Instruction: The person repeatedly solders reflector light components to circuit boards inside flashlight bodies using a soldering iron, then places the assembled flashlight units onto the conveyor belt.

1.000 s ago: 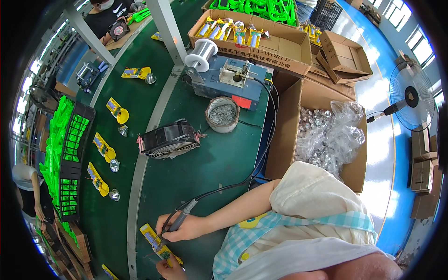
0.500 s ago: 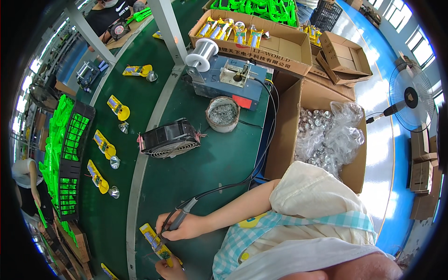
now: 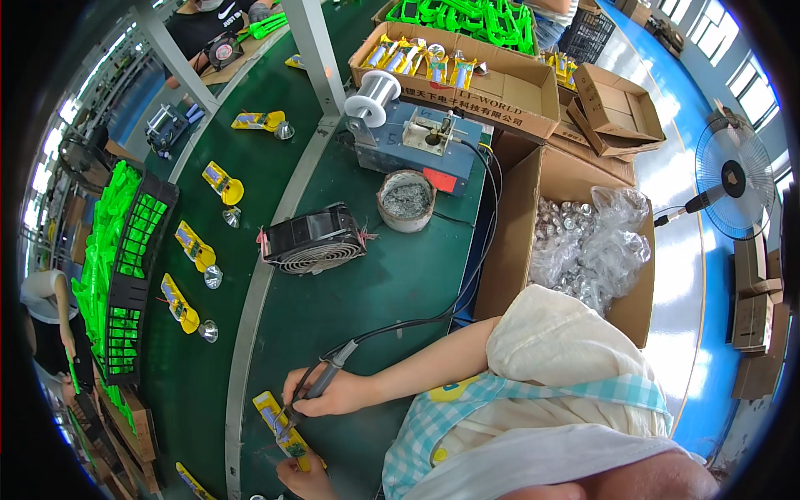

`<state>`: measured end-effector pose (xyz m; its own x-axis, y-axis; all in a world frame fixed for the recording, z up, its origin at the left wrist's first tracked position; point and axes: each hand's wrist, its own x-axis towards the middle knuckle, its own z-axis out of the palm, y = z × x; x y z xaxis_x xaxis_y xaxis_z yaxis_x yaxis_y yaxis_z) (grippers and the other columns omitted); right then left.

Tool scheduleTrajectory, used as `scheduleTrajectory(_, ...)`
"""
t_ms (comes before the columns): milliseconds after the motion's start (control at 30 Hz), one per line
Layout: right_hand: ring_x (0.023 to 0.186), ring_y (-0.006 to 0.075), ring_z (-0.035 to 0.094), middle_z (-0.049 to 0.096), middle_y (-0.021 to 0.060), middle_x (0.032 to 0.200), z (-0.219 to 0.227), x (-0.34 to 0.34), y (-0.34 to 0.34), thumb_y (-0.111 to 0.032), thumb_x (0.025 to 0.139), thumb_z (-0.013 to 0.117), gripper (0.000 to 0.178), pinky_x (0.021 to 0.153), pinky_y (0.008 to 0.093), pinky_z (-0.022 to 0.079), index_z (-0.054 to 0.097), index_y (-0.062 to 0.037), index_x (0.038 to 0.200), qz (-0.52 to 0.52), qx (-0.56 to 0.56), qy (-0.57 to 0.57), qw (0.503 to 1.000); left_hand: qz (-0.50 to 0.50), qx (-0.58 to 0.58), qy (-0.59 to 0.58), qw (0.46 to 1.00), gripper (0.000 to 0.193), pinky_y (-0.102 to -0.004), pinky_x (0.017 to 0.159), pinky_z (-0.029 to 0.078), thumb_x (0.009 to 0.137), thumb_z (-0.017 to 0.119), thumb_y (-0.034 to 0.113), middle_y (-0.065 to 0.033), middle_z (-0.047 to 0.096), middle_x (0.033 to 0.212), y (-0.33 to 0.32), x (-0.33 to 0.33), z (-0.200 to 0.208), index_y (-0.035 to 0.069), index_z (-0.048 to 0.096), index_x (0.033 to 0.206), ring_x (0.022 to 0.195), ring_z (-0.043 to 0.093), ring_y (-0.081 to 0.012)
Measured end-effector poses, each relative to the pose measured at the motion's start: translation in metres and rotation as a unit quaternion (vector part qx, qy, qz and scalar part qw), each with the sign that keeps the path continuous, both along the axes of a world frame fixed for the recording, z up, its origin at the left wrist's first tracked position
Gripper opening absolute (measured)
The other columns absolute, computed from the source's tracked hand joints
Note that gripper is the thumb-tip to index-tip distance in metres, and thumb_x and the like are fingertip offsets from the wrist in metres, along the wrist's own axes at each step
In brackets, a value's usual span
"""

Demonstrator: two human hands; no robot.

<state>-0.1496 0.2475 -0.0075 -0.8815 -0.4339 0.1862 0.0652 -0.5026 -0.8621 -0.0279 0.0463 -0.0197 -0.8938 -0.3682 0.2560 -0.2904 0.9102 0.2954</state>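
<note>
My right hand (image 3: 328,393) is closed around the grey handle of a soldering iron (image 3: 333,367), its cable running back toward a blue-grey soldering station (image 3: 417,137). The iron's tip points down at a yellow plastic lamp part (image 3: 268,410), which carries a silvery-blue cell, wires and a small green circuit board (image 3: 295,450). At the near end of this part, my left hand (image 3: 305,478) pinches it against the green bench. The exact contact between tip and wires is too small to make out.
A small black fan (image 3: 312,242) and a solder-scrap pot (image 3: 406,202) stand on the bench. Several yellow parts with reflectors (image 3: 212,277) line the green belt on the left, beside a crate of green frames (image 3: 137,250). At right, a carton (image 3: 500,250) holds bagged reflectors.
The view has shifted slightly, so the bench things appear a little up and to the right. Both hands keep their hold on the soldering iron and the yellow part.
</note>
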Motion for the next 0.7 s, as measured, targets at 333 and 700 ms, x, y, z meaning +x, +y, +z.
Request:
scheduleTrajectory(333,0.059,0.0063,0.048,0.052,0.0029,0.071,0.009,0.003,0.009,-0.011,0.071,0.053,0.012,0.050,0.0207,0.038,0.054,-0.0026,0.080,0.081,0.022,-0.063,0.995,0.022,0.019,-0.035,0.999,0.028,-0.0355,0.054,0.036,0.061,0.065,0.016,-0.0118,0.043,0.063,0.017,0.007,0.013,0.000,0.043,0.066,0.059,0.043,-0.0266)
scheduleTrajectory(700,0.054,0.0083,0.052,0.055,0.0052,0.070,0.016,0.000,0.007,-0.007,0.072,0.053,0.012,0.046,0.0186,0.043,0.053,-0.0030,0.083,-0.014,0.128,-0.073,0.989,-0.034,0.145,0.019,0.989,0.024,-0.0357,0.067,0.039,0.065,0.062,0.014,-0.0147,0.052,0.081,0.019,0.009,0.040,0.000,0.052,0.080,0.077,0.048,-0.0312)
